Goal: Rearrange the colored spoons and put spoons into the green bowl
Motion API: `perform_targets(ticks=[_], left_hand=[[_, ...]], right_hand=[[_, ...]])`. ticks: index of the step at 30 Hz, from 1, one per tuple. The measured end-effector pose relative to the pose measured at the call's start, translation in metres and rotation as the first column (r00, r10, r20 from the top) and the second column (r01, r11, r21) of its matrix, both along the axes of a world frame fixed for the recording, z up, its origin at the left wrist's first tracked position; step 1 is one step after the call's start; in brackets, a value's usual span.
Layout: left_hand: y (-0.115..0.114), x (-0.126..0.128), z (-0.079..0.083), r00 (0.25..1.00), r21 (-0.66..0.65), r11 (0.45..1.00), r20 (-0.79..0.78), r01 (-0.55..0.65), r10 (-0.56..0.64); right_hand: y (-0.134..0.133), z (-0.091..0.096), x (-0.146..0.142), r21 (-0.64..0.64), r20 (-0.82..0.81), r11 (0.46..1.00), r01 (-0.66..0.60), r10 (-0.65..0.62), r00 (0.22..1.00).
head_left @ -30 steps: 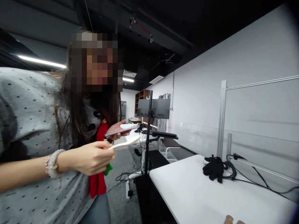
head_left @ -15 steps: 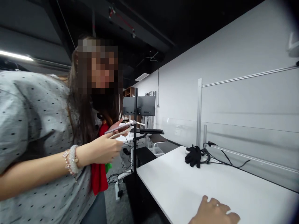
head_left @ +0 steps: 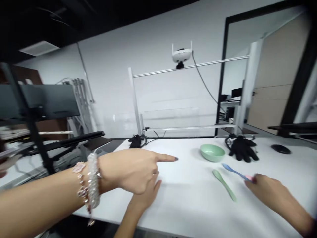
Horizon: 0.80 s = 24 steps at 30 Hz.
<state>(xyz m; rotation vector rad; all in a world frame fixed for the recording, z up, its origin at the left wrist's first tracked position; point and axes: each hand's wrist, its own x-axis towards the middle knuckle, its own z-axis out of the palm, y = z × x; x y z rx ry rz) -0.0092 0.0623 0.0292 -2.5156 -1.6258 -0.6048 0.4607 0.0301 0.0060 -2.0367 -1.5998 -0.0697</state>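
My left hand (head_left: 146, 196) is low over the near part of the white table, partly covered by another person's hand (head_left: 138, 168). Its visible fingers are stretched out and hold nothing that I can see. On the right, my right hand (head_left: 268, 190) is closed on a blue spoon (head_left: 235, 172), whose bowl end points toward the left. Something pink (head_left: 249, 178) shows at my fingertips; its kind is unclear. A light green spoon (head_left: 224, 185) lies on the table to the left of that hand. Behind the spoons stands a light green bowl (head_left: 212, 153).
The other person's arm, with bracelets (head_left: 92, 180), reaches in from the left, index finger pointing right. Black gloves (head_left: 244, 148) and cables lie along the back of the white table (head_left: 178, 211). A black mouse (head_left: 280, 149) sits at the right, beneath a metal frame (head_left: 188, 67).
My view has swung right, bringing the bowl, spoons and my right hand into sight. The other person's arm now extends over the table, pointing, in front of my left hand.
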Motion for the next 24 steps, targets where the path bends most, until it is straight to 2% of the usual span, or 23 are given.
perform_targets(ticks=[2,5,8,11,16,24], left_hand=[[-0.004,0.019,-0.010,1.000,0.014,1.000,-0.012,-0.002,0.002],[-0.010,0.032,-0.018,0.997,0.014,0.999,-0.061,-0.043,0.043],[-0.010,0.033,-0.019,0.994,-0.002,0.999,-0.098,-0.043,0.043],[-0.009,0.031,-0.017,0.993,-0.007,0.999,-0.110,-0.038,0.037],[-0.010,0.028,-0.016,0.993,-0.006,0.999,-0.110,-0.040,0.039],[-0.009,0.029,-0.018,0.991,-0.019,0.999,-0.124,-0.042,0.039]], right_hand=[[0.002,0.011,0.005,-0.138,-0.023,0.990,-0.005,0.002,1.000],[0.013,0.017,-0.030,-0.219,-0.033,0.976,0.010,-0.018,0.999],[0.018,0.009,-0.069,-0.258,-0.021,0.966,-0.032,0.027,0.999],[0.017,-0.002,-0.089,-0.300,-0.010,0.953,-0.028,0.026,1.000],[0.016,-0.014,-0.099,-0.365,0.019,0.931,-0.020,0.029,0.999],[0.016,-0.023,-0.102,-0.405,0.021,0.914,-0.015,0.026,0.999]])
